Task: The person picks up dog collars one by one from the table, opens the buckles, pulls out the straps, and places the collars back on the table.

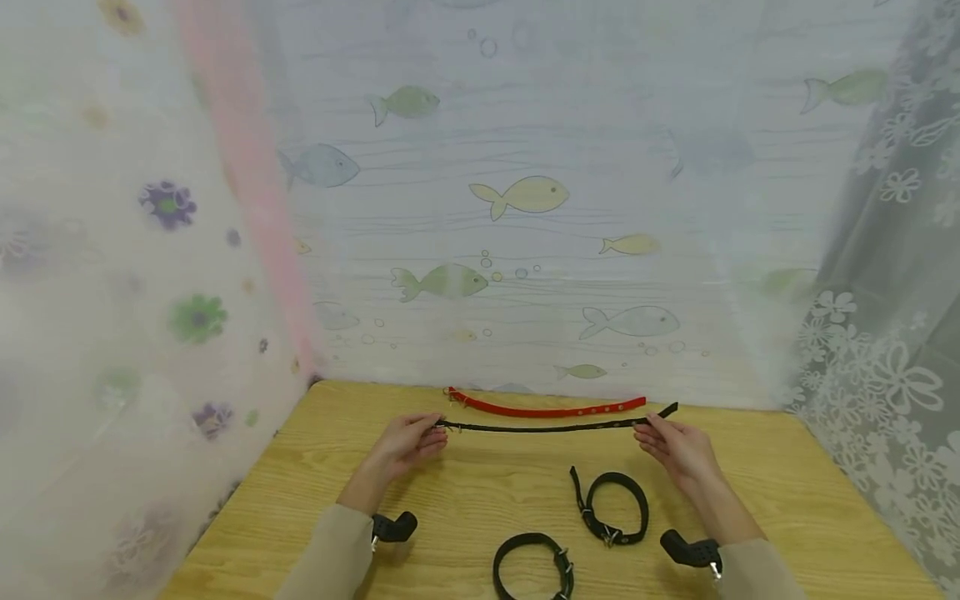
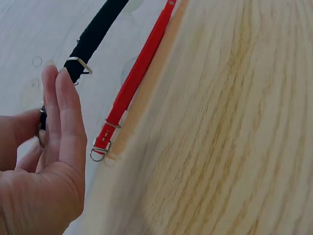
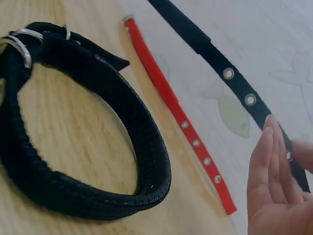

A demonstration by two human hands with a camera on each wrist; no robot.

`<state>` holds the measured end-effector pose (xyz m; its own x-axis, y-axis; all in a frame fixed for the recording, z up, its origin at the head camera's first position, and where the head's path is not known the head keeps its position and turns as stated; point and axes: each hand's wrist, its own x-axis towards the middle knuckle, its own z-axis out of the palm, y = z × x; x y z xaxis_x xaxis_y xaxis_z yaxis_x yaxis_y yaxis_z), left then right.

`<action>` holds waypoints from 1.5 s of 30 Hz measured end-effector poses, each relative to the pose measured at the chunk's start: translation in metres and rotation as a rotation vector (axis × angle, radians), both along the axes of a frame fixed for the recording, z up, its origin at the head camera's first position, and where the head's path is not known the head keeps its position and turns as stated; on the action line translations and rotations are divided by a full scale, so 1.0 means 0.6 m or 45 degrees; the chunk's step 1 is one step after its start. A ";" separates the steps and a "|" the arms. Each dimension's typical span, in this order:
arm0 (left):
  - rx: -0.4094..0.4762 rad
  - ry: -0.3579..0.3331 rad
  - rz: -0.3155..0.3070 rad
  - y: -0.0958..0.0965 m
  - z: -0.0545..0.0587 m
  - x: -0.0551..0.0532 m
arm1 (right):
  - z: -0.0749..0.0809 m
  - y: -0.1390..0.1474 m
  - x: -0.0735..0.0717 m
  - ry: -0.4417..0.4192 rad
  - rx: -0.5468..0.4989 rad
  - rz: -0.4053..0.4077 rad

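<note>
A black collar is stretched out level between my two hands, above the table. My left hand pinches its buckle end between thumb and fingers; a metal keeper loop shows just beyond the fingertips. Toward the other end, my right hand pinches the strap by its eyelets, and the tip sticks out past the fingers. Behind it a red collar lies unbuckled along the table's back edge, its ring end at the left and its eyelets at the right.
Two black collars lie looped on the wooden table: one at right of centre with its tail sticking up, another at the front edge of view. A fish-print curtain hangs behind the table, a flowered one at left.
</note>
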<state>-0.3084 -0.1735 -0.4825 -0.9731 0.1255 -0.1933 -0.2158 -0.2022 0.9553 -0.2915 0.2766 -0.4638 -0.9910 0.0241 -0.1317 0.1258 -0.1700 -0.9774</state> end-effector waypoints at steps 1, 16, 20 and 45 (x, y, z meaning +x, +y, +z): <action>0.030 -0.006 0.000 -0.001 -0.003 -0.004 | -0.001 -0.001 -0.004 -0.018 -0.013 -0.002; -0.059 0.028 0.117 0.010 -0.037 -0.050 | -0.036 -0.009 -0.059 -0.147 0.026 0.112; -0.130 0.014 0.175 0.017 -0.039 -0.066 | -0.040 -0.012 -0.075 -0.189 0.084 0.103; -0.246 0.022 0.268 0.031 -0.034 -0.102 | -0.046 -0.009 -0.108 -0.245 0.267 0.034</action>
<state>-0.3694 -0.1549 -0.5030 -0.9772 -0.1168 -0.1772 -0.1718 -0.0546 0.9836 -0.3561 0.2711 -0.4913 -0.9489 0.0448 -0.3123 0.3141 0.0391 -0.9486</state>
